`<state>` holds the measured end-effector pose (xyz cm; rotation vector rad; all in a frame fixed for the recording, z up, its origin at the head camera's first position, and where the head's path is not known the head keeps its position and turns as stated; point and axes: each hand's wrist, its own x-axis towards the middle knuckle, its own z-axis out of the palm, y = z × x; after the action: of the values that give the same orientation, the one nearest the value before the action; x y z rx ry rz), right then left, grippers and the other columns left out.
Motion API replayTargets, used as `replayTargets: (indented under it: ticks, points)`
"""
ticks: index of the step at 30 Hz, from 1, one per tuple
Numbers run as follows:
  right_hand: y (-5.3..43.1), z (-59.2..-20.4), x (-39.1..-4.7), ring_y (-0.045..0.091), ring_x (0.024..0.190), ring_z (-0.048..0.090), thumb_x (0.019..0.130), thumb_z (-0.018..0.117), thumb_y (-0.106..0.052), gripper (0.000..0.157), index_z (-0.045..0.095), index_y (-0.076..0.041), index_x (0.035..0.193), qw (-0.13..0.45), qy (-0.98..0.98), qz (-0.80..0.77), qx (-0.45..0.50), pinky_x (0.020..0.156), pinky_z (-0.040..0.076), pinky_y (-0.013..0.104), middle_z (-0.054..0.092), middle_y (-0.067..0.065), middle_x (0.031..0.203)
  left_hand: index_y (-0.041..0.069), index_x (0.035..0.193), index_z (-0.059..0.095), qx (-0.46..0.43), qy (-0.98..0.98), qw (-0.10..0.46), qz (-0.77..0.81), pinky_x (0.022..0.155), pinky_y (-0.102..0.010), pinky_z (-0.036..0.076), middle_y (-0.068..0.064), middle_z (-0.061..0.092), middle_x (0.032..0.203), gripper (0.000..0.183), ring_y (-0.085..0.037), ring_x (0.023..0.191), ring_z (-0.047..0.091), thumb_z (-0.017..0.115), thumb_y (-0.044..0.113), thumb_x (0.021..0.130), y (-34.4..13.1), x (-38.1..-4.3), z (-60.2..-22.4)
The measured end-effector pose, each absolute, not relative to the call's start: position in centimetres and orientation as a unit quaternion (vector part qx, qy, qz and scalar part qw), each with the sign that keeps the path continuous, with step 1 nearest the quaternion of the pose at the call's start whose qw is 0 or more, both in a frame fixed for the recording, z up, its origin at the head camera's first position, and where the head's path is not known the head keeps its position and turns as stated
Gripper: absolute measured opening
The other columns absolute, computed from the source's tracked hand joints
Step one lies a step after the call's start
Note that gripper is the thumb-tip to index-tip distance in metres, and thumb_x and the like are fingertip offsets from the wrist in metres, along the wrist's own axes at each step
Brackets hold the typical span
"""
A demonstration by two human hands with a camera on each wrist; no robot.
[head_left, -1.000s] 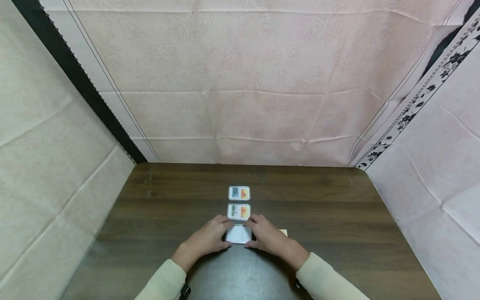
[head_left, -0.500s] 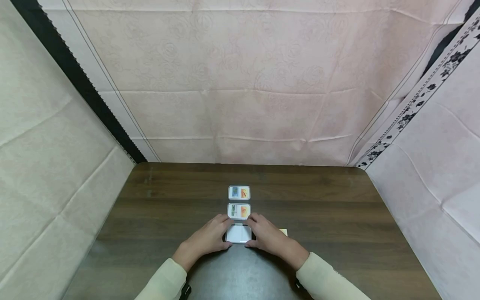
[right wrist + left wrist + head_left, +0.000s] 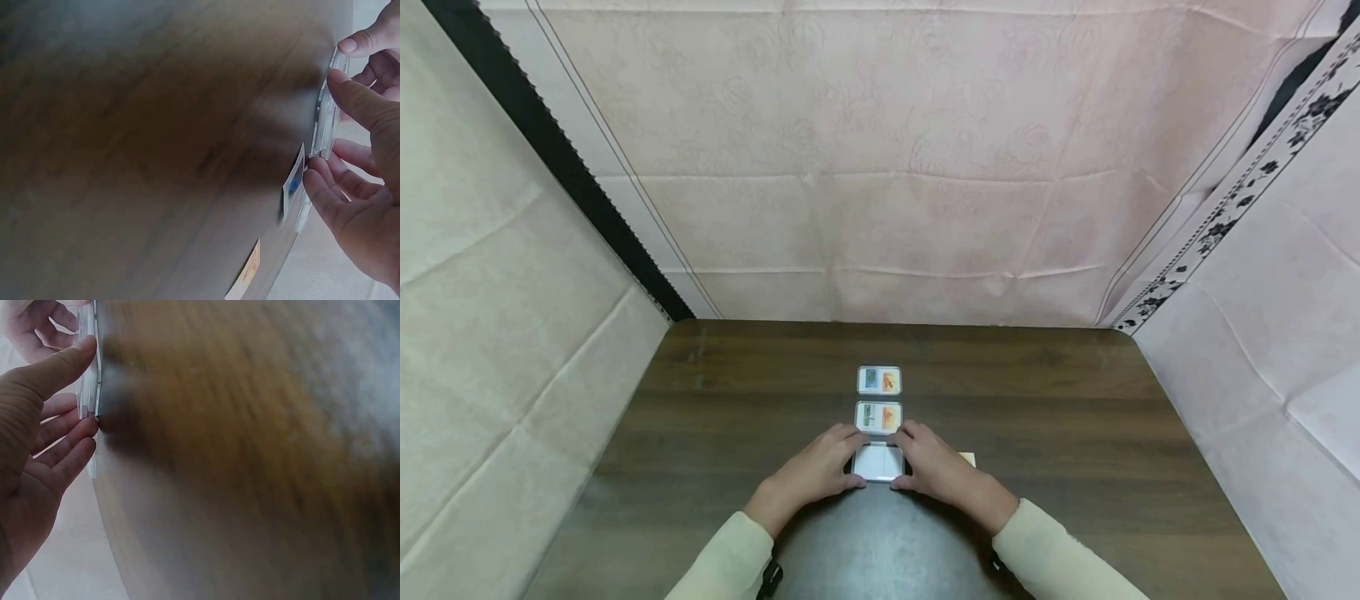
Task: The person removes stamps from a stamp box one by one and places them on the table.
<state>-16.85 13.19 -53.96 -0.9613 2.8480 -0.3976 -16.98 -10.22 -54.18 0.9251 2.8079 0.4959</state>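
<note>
Plastic case (image 3: 878,463), pale and translucent, sits between both hands at the near end of a column of three on the wooden table (image 3: 1075,425). Middle case (image 3: 877,417) and far case (image 3: 879,380) line up beyond it, each showing two small printed pictures side by side. Left hand (image 3: 817,468) has the left end: thumb at the near corner, fingers bent round to the far corner, gap no wider than the case. Right hand (image 3: 934,468) mirrors it on the right end, same thumb-to-finger pinch. Can't tell whether the case bears fully on the table or is a touch clear of it. Wrist views show thin stacked layers at its edge, so likely a lid over a base. Expect light, stiff, smooth plastic: slippery on dry fingertips, could crack or pop apart if squeezed hard or twisted. Best hold is what they have, edges near the four corners, light even pressure, keep it level. Avoid pressing mid-face; it may flex. Orange-printed card (image 3: 247,272) and blue-marked card (image 3: 292,189) lie loose by the right hand; thin, probably bendy, easy to knock with the knuckles.
</note>
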Motion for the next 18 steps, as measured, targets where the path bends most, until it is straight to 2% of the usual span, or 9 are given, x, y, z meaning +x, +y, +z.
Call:
replayTargets:
  ticks: [18]
  points:
    - [13.29,-53.96,-16.9,0.017,0.11,0.056,0.085,0.085,-0.044,0.063,0.064,-0.01,0.133,0.066,0.937,-0.138,-0.315,0.092,0.054,0.033,0.059,0.007,0.128,0.009,0.138,0.064,0.307,0.935,0.079,0.158,0.102,-0.04,0.053,-0.009,0.063,0.138,0.062,-0.021,0.124,0.059,0.084,0.039,0.087,-10.32,-16.96,-53.99]
